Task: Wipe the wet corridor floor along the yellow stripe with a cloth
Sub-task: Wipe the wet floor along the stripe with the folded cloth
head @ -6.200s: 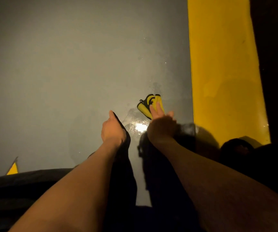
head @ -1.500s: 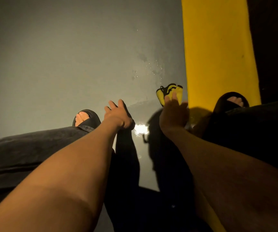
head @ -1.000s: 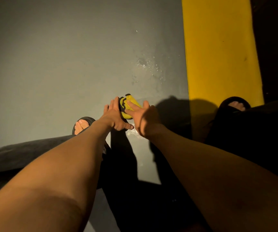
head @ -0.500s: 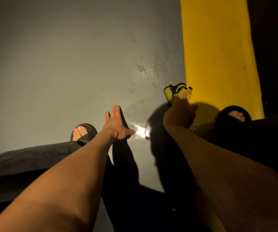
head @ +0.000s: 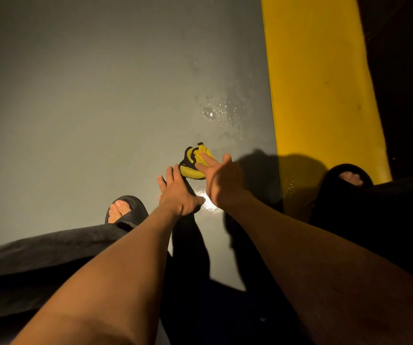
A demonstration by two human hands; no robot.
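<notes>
A person crouching on a dim corridor floor [head: 88, 100] presses a bunched yellow-and-black cloth [head: 194, 163] against the grey surface, just left of the yellow stripe [head: 320, 83]. The right hand [head: 221, 179] lies over the near right side of the cloth, its fingers straight and flat on the fabric rather than curled round it. The left hand [head: 178, 194] rests with fingers extended on the floor just near and left of the cloth, its fingertips almost at the cloth's edge; whether they touch it cannot be told.

The job looks only partly done. A patch of water droplets [head: 219, 113] glistens on the floor beyond the cloth, farther along and close beside the stripe, and it appears untouched. A bright wet sheen [head: 208, 205] also shows between the two hands, nearer the person, so that spot seems damp as well. A few specks glint on the near end of the stripe. Black sandals [head: 125, 207] frame the scene on either side, the right one standing on the stripe in shadow.
</notes>
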